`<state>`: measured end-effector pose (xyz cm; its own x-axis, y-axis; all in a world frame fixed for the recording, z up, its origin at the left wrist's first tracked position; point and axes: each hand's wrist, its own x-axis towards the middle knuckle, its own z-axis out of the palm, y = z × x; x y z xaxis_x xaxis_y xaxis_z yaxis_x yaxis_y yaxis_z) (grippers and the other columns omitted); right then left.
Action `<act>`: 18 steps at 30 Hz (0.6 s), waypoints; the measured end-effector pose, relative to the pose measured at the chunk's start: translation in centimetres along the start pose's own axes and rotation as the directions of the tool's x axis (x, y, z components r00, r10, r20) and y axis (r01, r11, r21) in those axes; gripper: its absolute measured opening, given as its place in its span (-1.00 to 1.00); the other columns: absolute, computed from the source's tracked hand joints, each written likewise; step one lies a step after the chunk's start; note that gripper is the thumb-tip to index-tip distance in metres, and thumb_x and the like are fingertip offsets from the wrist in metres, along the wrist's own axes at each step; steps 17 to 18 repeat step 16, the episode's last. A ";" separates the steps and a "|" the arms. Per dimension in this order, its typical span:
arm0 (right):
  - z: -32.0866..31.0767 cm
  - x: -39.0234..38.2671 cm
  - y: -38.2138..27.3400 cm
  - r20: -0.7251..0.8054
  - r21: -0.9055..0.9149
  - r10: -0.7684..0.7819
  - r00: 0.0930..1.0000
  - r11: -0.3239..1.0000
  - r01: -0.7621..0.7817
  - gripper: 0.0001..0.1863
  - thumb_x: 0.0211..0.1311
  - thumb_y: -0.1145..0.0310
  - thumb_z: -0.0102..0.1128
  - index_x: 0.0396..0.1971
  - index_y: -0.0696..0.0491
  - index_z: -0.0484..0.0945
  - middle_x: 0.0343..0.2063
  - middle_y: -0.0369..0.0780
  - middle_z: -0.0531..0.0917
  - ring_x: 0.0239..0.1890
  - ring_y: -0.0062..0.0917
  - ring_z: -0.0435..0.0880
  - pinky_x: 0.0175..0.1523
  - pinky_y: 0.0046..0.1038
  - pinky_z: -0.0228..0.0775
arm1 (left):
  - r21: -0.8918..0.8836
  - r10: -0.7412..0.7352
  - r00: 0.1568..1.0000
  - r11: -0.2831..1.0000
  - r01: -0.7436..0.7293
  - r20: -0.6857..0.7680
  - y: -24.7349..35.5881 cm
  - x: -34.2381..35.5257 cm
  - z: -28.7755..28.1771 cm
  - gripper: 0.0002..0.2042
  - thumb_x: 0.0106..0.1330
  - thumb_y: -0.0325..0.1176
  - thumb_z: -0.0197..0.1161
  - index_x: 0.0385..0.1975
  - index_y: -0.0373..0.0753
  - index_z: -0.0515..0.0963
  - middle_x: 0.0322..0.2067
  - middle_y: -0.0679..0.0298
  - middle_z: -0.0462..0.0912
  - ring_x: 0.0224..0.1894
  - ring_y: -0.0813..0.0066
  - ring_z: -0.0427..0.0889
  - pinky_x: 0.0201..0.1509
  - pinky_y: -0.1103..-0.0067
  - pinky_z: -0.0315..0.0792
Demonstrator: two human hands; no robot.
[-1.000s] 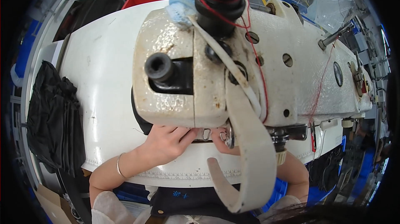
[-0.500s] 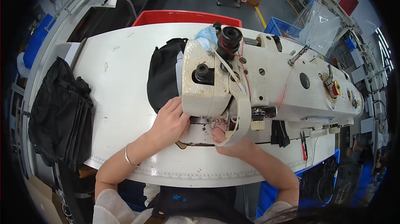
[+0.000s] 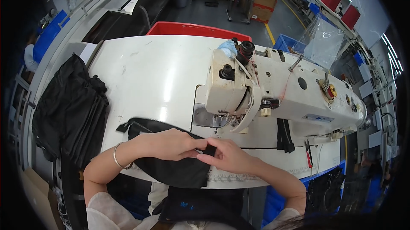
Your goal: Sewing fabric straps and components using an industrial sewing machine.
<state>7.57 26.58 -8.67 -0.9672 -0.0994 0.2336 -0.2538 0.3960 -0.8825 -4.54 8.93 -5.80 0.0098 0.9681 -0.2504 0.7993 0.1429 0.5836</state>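
Observation:
A black fabric piece (image 3: 173, 172) lies over the front edge of the white sewing table (image 3: 149, 72). My left hand (image 3: 177, 144), with a bangle at its wrist, rests across the cloth and pinches its right edge. Close against it, my right hand (image 3: 226, 155) grips the same edge between thumb and fingers. A small light strip shows between the fingertips; I cannot make out what it is. Behind my hands stands the sewing machine (image 3: 273, 89), its needle area and metal plate (image 3: 207, 116) uncovered by cloth.
A stack of black fabric pieces (image 3: 70, 110) hangs over the table's left side. Black strips (image 3: 283, 136) and red-handled snips (image 3: 308, 155) lie right of the needle area. A red bin (image 3: 196, 29) stands behind the table, a blue crate (image 3: 287, 44) at the back right.
The black fabric has come out from beside the machine head toward me, to the front edge. Both hands have moved back from the needle area and now meet at the cloth's edge.

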 end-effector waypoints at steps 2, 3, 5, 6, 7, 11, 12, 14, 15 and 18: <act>-1.3 2.1 -0.4 0.611 0.105 0.381 0.694 0.830 -0.548 -0.68 0.29 0.16 0.06 -0.28 0.16 0.50 -0.61 -0.26 0.57 -0.68 -0.73 0.50 -0.59 -0.66 0.30 | -0.357 -0.028 0.999 0.933 0.033 0.020 -0.3 -0.8 -0.1 -0.75 0.25 -0.25 0.19 -0.22 -0.25 0.36 -0.57 0.15 0.50 -0.53 0.17 0.53 -0.43 0.43 0.37; -1.1 2.3 0.1 0.592 0.032 0.440 0.675 0.824 -0.565 -0.62 0.34 0.12 -0.03 -0.33 0.18 0.51 -0.81 -0.31 0.48 -0.82 -0.72 0.41 -0.68 -0.66 0.22 | -0.321 -0.055 0.998 0.945 0.057 0.016 -1.4 -1.6 0.4 -0.64 0.18 -0.17 0.29 -0.16 -0.25 0.41 -0.58 0.19 0.52 -0.57 0.34 0.50 -0.47 0.50 0.33; -2.3 2.3 -0.3 0.543 -0.008 0.517 0.662 0.791 -0.611 -0.62 0.35 0.12 -0.04 -0.34 0.17 0.53 -0.84 -0.32 0.46 -0.83 -0.73 0.41 -0.70 -0.67 0.20 | -0.421 -0.297 0.934 0.835 0.355 0.198 -2.5 -4.5 -0.6 -0.63 0.14 -0.13 0.34 -0.20 -0.27 0.49 -0.59 0.24 0.56 -0.57 0.51 0.46 -0.48 0.57 0.31; -3.0 2.0 -0.3 0.483 -0.046 0.587 0.650 0.758 -0.650 -0.63 0.35 0.12 -0.05 -0.35 0.15 0.54 -0.87 -0.33 0.43 -0.84 -0.73 0.40 -0.71 -0.68 0.18 | -0.429 -0.345 0.926 0.820 0.378 0.155 -3.5 -6.4 -0.4 -0.65 0.12 -0.13 0.35 -0.29 -0.29 0.55 -0.60 0.29 0.57 -0.56 0.60 0.43 -0.47 0.62 0.31; -3.3 1.0 0.1 0.425 0.022 0.637 0.643 0.703 -0.711 -0.64 0.36 0.14 -0.06 -0.35 0.15 0.54 -0.89 -0.33 0.42 -0.86 -0.74 0.37 -0.72 -0.69 0.15 | -0.335 -0.451 0.880 0.814 0.475 0.151 -3.9 -8.4 -0.7 -0.72 0.16 -0.19 0.33 -0.34 -0.31 0.56 -0.56 0.31 0.57 -0.50 0.61 0.45 -0.40 0.64 0.34; -2.3 -2.0 0.2 0.326 0.267 0.601 0.730 0.682 -0.681 -0.72 0.33 0.21 -0.01 -0.31 0.13 0.55 -0.88 -0.35 0.42 -0.86 -0.76 0.34 -0.73 -0.70 0.11 | -0.640 -0.582 0.802 0.670 0.377 -0.136 -2.9 -10.4 1.7 -0.80 0.14 -0.34 0.33 -0.47 -0.33 0.50 -0.47 0.29 0.53 -0.32 0.54 0.44 -0.17 0.57 0.37; -1.5 -2.4 0.3 0.187 0.344 0.589 0.786 0.711 -0.614 -0.76 0.31 0.26 0.04 -0.24 0.11 0.55 -0.86 -0.34 0.44 -0.86 -0.77 0.33 -0.74 -0.69 0.10 | -0.638 -0.574 0.808 0.674 0.372 -0.135 -2.6 -10.4 2.4 -0.80 0.14 -0.34 0.33 -0.47 -0.33 0.50 -0.47 0.29 0.53 -0.32 0.54 0.44 -0.17 0.57 0.37; -0.7 -3.7 1.1 0.034 0.409 0.569 0.821 0.742 -0.531 -0.78 0.28 0.30 0.08 -0.18 0.09 0.55 -0.83 -0.33 0.47 -0.85 -0.77 0.32 -0.74 -0.68 0.09 | -0.009 -0.310 0.680 0.913 0.408 -0.665 -2.2 -10.3 4.3 -0.80 0.04 -0.41 0.39 -0.49 -0.28 0.47 -0.24 0.27 0.49 -0.07 0.39 0.38 -0.10 0.55 0.37; -0.8 -4.5 1.7 -0.017 0.195 0.465 0.885 0.870 -0.454 -0.72 0.27 0.30 0.10 -0.05 0.05 0.49 -0.68 -0.25 0.53 -0.84 -0.75 0.35 -0.72 -0.67 0.13 | -0.280 -0.511 0.672 0.858 0.430 -0.536 -2.5 -10.8 4.8 -0.76 -0.05 -0.44 0.43 -0.53 -0.27 0.43 -0.07 0.23 0.37 0.11 0.23 0.19 -0.04 0.45 0.38; -1.1 -5.3 2.3 -0.038 -0.038 0.350 0.936 0.936 -0.351 -0.62 0.26 0.30 0.12 0.07 0.01 0.44 -0.53 -0.16 0.59 -0.82 -0.74 0.37 -0.70 -0.66 0.17 | -0.277 -0.503 0.678 0.864 0.421 -0.536 -2.6 -10.7 4.9 -0.76 -0.05 -0.44 0.43 -0.53 -0.27 0.43 -0.07 0.23 0.37 0.11 0.23 0.19 -0.04 0.45 0.38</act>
